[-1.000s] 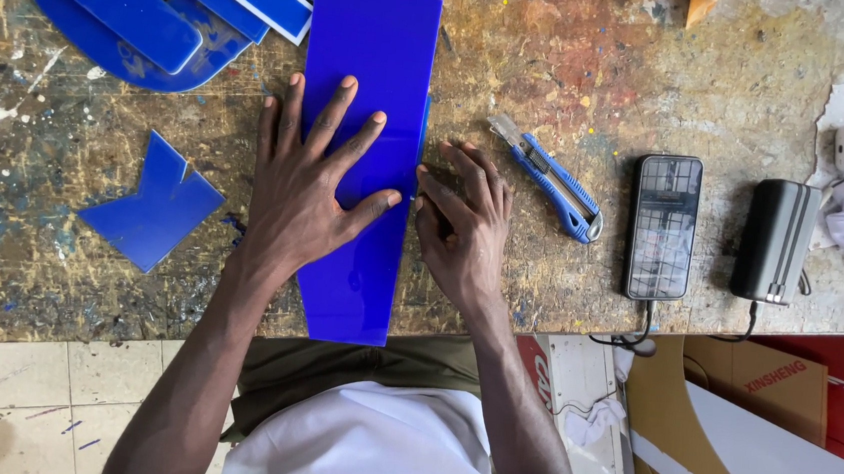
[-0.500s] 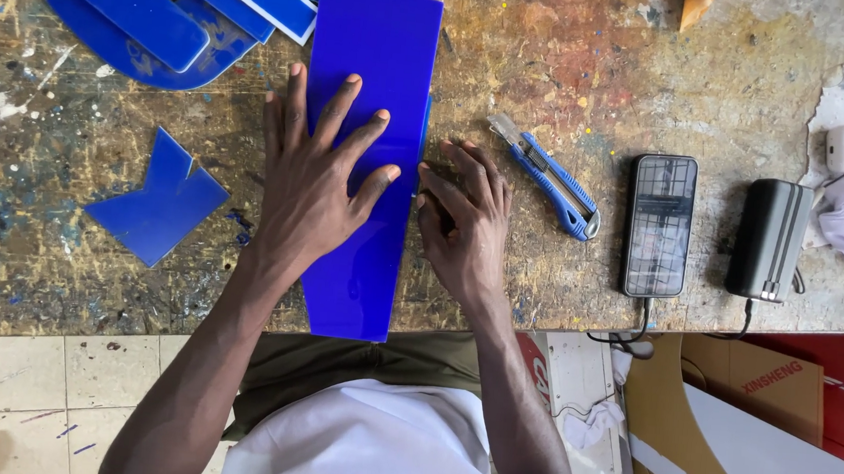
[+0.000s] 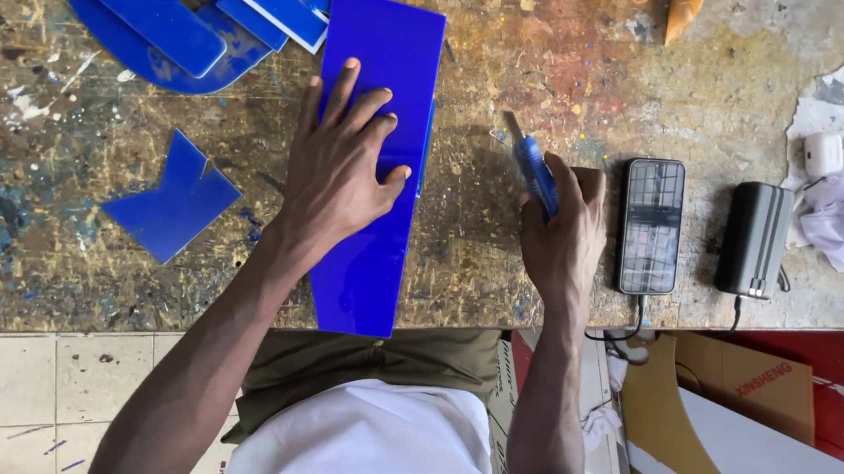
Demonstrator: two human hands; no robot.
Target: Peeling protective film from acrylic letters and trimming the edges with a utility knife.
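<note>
Left hand [image 3: 338, 175] is spread flat on a long blue acrylic strip [image 3: 376, 153] that runs from the bench's [image 3: 499, 273] near edge toward the far side. Right hand [image 3: 563, 233] is wrapped around a blue utility knife [image 3: 533, 171], just right of the strip. A phone [image 3: 652, 225] and a black power bank [image 3: 755, 240] sit further right, blue offcuts [image 3: 159, 6] in the far left corner.

Long blue plastic sheet [image 3: 373, 163] lies flat; blue utility knife [image 3: 536, 171] beside it, blade out
</note>
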